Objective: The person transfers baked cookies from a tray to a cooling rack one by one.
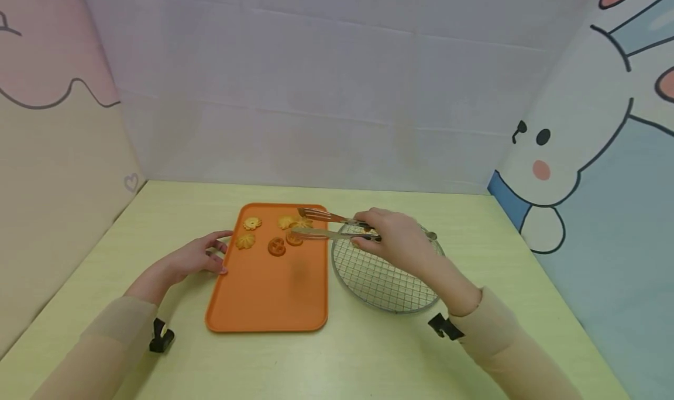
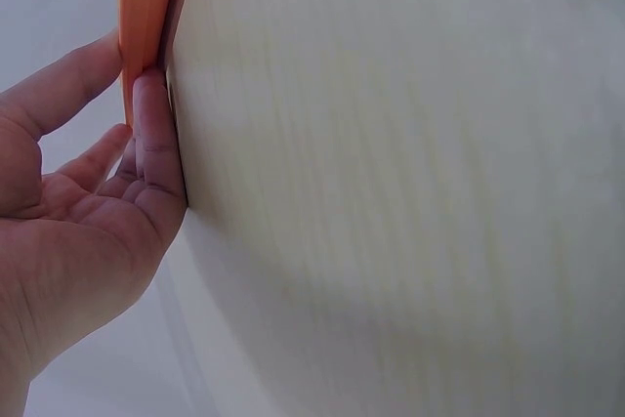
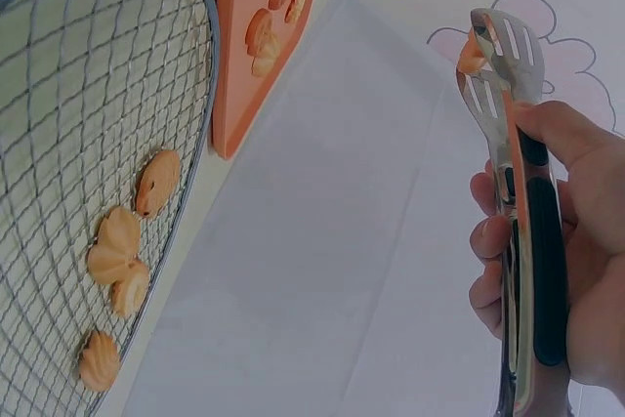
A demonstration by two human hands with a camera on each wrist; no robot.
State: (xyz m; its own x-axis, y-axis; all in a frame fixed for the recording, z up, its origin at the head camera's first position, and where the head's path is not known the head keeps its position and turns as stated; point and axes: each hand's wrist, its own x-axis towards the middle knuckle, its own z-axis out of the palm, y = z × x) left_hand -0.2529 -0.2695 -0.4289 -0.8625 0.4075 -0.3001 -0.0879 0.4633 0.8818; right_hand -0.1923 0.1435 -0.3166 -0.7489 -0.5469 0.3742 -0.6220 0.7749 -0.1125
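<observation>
Shiny slotted metal tongs [image 3: 547, 266], black grips, clamped in right hand [image 1: 397, 242], over ridged golden cookies [image 1: 245, 241] and brown pretzel-shaped cookies [image 1: 277, 247] on smooth orange tray [image 1: 265, 306]. Left hand [image 1: 195, 257] loosely spread, touching tray rim. Round wire-mesh rack [image 1: 389, 289] beside it.
</observation>
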